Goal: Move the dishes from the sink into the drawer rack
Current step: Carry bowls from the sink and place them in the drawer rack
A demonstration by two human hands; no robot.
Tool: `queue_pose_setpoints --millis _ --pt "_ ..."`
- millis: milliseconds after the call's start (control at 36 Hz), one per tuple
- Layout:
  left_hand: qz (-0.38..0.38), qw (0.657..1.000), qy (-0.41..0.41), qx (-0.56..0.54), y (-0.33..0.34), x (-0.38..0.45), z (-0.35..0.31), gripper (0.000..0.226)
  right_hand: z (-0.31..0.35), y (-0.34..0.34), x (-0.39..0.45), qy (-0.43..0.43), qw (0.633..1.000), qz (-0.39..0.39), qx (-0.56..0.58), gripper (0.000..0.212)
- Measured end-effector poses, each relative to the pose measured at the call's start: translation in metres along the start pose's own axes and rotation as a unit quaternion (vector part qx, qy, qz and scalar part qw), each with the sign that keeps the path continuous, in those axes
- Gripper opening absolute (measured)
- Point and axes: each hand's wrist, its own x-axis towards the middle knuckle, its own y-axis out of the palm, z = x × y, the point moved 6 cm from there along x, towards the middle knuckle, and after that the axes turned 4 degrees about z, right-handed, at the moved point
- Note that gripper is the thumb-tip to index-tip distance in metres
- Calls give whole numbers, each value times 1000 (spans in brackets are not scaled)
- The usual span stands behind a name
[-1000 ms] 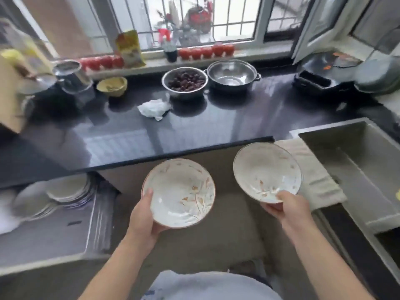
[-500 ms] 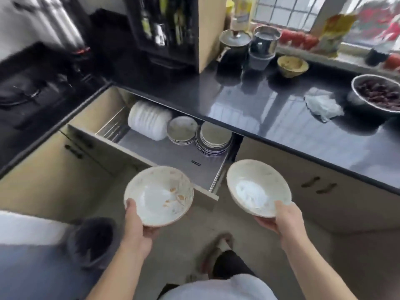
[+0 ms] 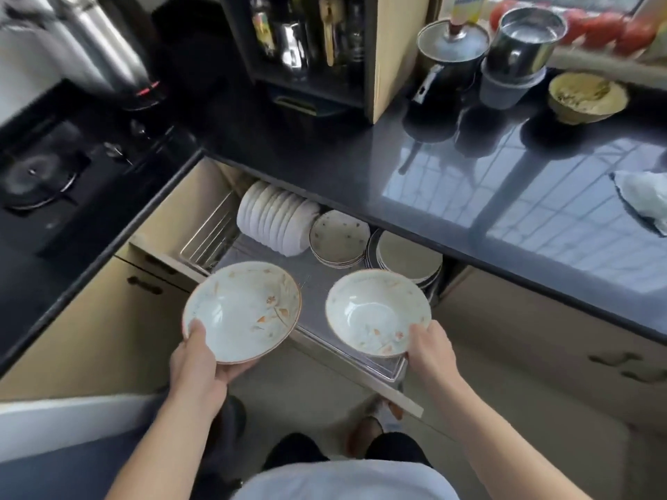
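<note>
I hold two white bowls with orange leaf patterns above the open drawer rack (image 3: 375, 366). My left hand (image 3: 196, 362) grips the left bowl (image 3: 242, 312) at its near rim, thumb inside. My right hand (image 3: 431, 350) grips the right bowl (image 3: 377, 312) at its near right rim. Both bowls hover over the drawer's front part, facing up. Inside the drawer at the back stand a row of white bowls on edge (image 3: 274, 218), a stack of speckled plates (image 3: 339, 238) and a stack of plain plates (image 3: 409, 256). The sink is out of view.
A black countertop (image 3: 451, 182) overhangs the drawer's back. On it stand a kettle (image 3: 447, 59), a steel pot (image 3: 523, 37), a yellow bowl (image 3: 586, 97) and a crumpled cloth (image 3: 642, 196). A gas hob (image 3: 39, 175) lies to the left. Cabinet doors flank the drawer.
I have turned left from the sink side toward the open drawer. Both bowls have come closer and now hang over the drawer's front part. Both grips are unchanged.
</note>
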Motion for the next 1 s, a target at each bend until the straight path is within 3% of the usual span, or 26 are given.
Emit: queue_pose_setpoints --millis 250,417,556,694,778,1000 --pt "-22 997 -30 72 25 76 -38 47 39 69 45 33 999 34 -16 41" --pt "53 979 -11 196 58 159 -66 39 52 105 71 60 998 -16 -18 43" --pt "118 935 10 334 91 221 -70 39 49 105 61 116 990 -66 -45 33" --pt "205 894 -9 399 141 255 -53 40 41 97 36 179 976 -122 -15 27" --pt "209 874 -12 438 170 254 -38 38 33 94 24 194 971 -137 -10 32" --pt "176 870 17 460 235 284 13 55 32 90 10 210 967 -144 4 23"
